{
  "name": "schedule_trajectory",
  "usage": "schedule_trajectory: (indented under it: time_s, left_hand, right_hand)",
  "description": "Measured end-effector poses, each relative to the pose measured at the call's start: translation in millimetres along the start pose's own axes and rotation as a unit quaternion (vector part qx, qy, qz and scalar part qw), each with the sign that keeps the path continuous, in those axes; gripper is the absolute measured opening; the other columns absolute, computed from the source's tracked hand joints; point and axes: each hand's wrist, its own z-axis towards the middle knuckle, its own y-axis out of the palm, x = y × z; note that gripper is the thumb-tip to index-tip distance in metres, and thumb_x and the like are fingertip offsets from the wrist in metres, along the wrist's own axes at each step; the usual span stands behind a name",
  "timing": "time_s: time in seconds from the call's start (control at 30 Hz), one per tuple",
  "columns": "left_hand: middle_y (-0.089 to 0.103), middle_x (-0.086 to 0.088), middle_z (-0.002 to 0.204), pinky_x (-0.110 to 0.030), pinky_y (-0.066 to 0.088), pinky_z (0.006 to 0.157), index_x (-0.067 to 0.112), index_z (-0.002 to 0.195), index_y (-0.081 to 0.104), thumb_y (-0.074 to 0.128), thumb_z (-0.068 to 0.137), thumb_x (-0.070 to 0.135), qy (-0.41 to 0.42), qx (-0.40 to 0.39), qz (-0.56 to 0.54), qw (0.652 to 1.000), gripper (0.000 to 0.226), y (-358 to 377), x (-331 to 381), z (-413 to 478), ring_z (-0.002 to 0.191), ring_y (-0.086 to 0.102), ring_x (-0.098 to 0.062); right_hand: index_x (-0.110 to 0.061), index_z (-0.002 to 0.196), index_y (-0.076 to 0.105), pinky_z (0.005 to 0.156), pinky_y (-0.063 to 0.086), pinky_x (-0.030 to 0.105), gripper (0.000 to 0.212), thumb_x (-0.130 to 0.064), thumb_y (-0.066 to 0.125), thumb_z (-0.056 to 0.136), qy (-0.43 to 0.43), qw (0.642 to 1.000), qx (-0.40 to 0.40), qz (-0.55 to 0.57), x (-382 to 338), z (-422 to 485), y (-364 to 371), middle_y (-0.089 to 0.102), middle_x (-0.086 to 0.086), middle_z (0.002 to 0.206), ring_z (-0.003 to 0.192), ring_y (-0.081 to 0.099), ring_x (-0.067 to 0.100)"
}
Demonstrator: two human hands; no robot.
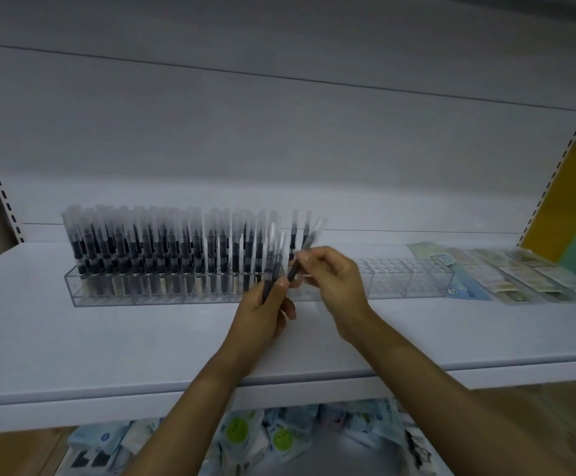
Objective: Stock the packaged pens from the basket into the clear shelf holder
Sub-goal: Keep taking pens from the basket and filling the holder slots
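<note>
Only one view is given. It is taken from a camera worn on the head, held close to a white shelf (73,338) and a little above it. The shelf is looked at straight on and slightly downward. The back wall (279,149) is seen behind it, the holder (417,283) near the middle, and packets (279,438) below its front edge.

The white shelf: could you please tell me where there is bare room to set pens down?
Bare shelf: in front of the clear holder, left of the left hand and right of the right hand. Its right cells are empty. Crowded: its left half, full of pens, and the flat packets far right.
</note>
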Motion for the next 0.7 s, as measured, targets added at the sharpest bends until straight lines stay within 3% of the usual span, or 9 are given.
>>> schedule_trajectory:
  time_s: [0.1, 0.17, 0.27, 0.33, 0.4, 0.57, 0.7]
  left_hand:
    - [0.060, -0.002, 0.062, -0.016, 0.035, 0.044, 0.010, 0.097, 0.064, 0.041, 0.101, 0.030, 0.002, 0.003, 0.010, 1.000, 0.031, -0.4, -1.9, 0.7, 0.042, 0.042, -0.006]
    - [0.061, -0.002, 0.061, -0.016, 0.034, 0.041, 0.011, 0.099, 0.064, 0.040, 0.101, 0.030, -0.003, 0.007, 0.002, 1.000, 0.031, -0.6, -2.4, 1.2, 0.039, 0.040, -0.006]
    - [0.060, 0.002, 0.057, -0.016, 0.033, 0.041, 0.015, 0.102, 0.064, 0.039, 0.101, 0.031, -0.006, 0.011, 0.005, 1.000, 0.030, -1.2, -3.7, 2.6, 0.038, 0.039, -0.005]
    - [0.056, 0.004, 0.055, -0.016, 0.033, 0.042, 0.017, 0.101, 0.064, 0.039, 0.100, 0.033, -0.009, 0.011, 0.006, 1.000, 0.030, -1.2, -4.8, 3.0, 0.039, 0.039, -0.004]
    - [0.053, 0.005, 0.055, -0.017, 0.032, 0.043, 0.018, 0.100, 0.065, 0.040, 0.099, 0.035, -0.016, 0.004, 0.004, 1.000, 0.030, -1.6, -5.2, 3.2, 0.041, 0.038, -0.004]
    - [0.050, 0.005, 0.053, -0.016, 0.031, 0.042, 0.018, 0.098, 0.064, 0.041, 0.099, 0.034, -0.018, 0.006, 0.001, 1.000, 0.029, -1.6, -4.8, 4.6, 0.041, 0.037, -0.004]
    - [0.048, 0.006, 0.052, -0.016, 0.032, 0.041, 0.017, 0.097, 0.064, 0.041, 0.099, 0.033, -0.015, 0.016, -0.003, 1.000, 0.028, -1.1, -5.3, 5.2, 0.041, 0.037, -0.004]
  right_hand:
    - [-0.004, 0.098, 0.063, 0.082, 0.055, 0.029, 0.010, -0.008, 0.064, 0.089, 0.031, 0.998, -0.055, -0.009, -5.3, 1.1, -3.8, 0.072, 0.008, 0.086, 0.078, 0.067, 0.013]
    - [0.001, 0.103, 0.060, 0.076, 0.058, 0.030, 0.015, -0.001, 0.062, 0.088, 0.035, 0.997, -0.073, 0.004, -11.1, 5.3, -8.1, 0.072, 0.012, 0.086, 0.073, 0.069, 0.017]
    - [0.000, 0.106, 0.054, 0.070, 0.058, 0.024, 0.014, 0.002, 0.055, 0.092, 0.028, 0.995, 0.076, 0.064, -19.0, 31.4, -25.8, 0.069, 0.013, 0.091, 0.068, 0.071, 0.012]
    - [-0.006, 0.105, 0.051, 0.083, 0.056, 0.032, 0.013, 0.000, 0.053, 0.094, 0.025, 0.991, 0.131, 0.027, -12.1, 48.8, -38.9, 0.067, 0.009, 0.089, 0.066, 0.070, 0.009]
    - [-0.010, 0.103, 0.049, 0.092, 0.051, 0.039, 0.011, -0.004, 0.053, 0.095, 0.024, 0.992, 0.114, -0.048, 0.8, 57.2, -44.8, 0.068, 0.004, 0.086, 0.070, 0.070, 0.011]
    - [-0.008, 0.100, 0.053, 0.089, 0.050, 0.035, 0.010, -0.007, 0.059, 0.092, -0.002, 0.992, 0.024, -0.126, 16.2, 63.8, -42.0, 0.072, 0.004, 0.085, 0.090, 0.069, 0.014]
    - [-0.022, 0.094, 0.054, 0.087, 0.051, 0.043, 0.013, -0.024, 0.066, 0.088, -0.021, 0.952, -0.033, -0.302, 28.3, 67.8, -38.4, 0.071, -0.009, 0.078, 0.091, 0.065, 0.016]
